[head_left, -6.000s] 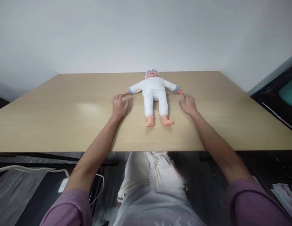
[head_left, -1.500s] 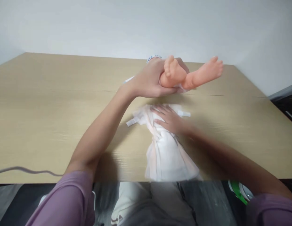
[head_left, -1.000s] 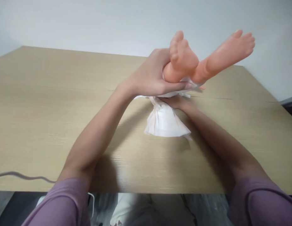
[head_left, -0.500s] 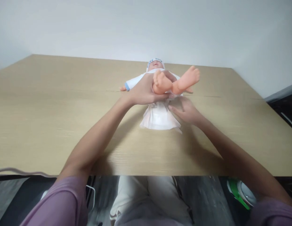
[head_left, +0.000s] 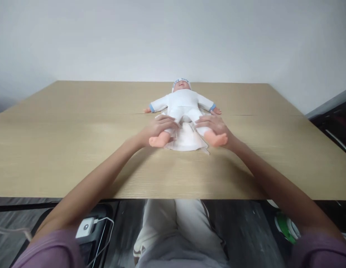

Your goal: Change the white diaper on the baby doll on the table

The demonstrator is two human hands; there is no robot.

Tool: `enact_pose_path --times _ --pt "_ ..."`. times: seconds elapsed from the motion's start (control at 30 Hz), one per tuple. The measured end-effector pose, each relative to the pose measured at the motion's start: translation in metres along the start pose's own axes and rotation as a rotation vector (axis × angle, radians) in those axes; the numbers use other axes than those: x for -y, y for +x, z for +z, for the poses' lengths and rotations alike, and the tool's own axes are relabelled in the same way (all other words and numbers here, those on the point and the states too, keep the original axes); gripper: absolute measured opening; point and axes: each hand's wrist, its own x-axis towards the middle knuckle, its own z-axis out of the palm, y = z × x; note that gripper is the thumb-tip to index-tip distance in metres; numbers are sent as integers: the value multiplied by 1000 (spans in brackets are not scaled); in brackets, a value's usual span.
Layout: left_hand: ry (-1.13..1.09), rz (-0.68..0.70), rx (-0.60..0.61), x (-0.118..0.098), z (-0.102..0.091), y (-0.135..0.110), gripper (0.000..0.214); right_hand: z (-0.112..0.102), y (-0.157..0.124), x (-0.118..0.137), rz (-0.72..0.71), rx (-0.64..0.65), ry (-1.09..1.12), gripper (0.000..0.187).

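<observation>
A baby doll (head_left: 183, 99) in a white suit with blue cuffs and a printed white cap lies on its back on the table, legs spread towards me. My left hand (head_left: 159, 127) is closed around the doll's leg on the left, just above the bare foot (head_left: 160, 139). Around the other leg, above its bare foot (head_left: 216, 138), my right hand (head_left: 213, 124) is closed, fingers over the top. Under the doll's bottom lies an open white diaper (head_left: 186, 139), its front part spread flat between the legs and towards me.
The wooden table (head_left: 78, 149) reaches back to a pale wall (head_left: 167, 41). A white device with a cable (head_left: 85, 227) sits below the table's edge at left. At lower right is a green and white round object (head_left: 287, 226). Something dark and glossy (head_left: 335, 123) stands beyond the right edge.
The doll's feet, held up together in my left hand before, are now lowered and apart. My right hand has moved from the diaper to a leg. The view has shifted slightly.
</observation>
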Motion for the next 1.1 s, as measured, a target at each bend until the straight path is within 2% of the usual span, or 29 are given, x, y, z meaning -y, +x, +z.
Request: enact_pose_path --times 0.1,0.2,0.4,0.57,0.93,1.1 --pt "23 41 77 14 13 -27 45 7 -20 -18 -116 31 -2 42" --pt "25 64 104 19 22 -38 60 15 -30 -29 -151 55 1 42" --pt "-19 54 170 16 11 -37 76 14 -31 -20 -109 76 3 40" --pt "-32 25 194 17 4 -40 80 10 -31 -13 -101 92 9 42" --pt "10 16 212 16 11 -43 90 7 -31 -9 -57 115 36 43" --pt "0 41 175 17 14 -45 81 6 -32 -7 -80 106 44 44"
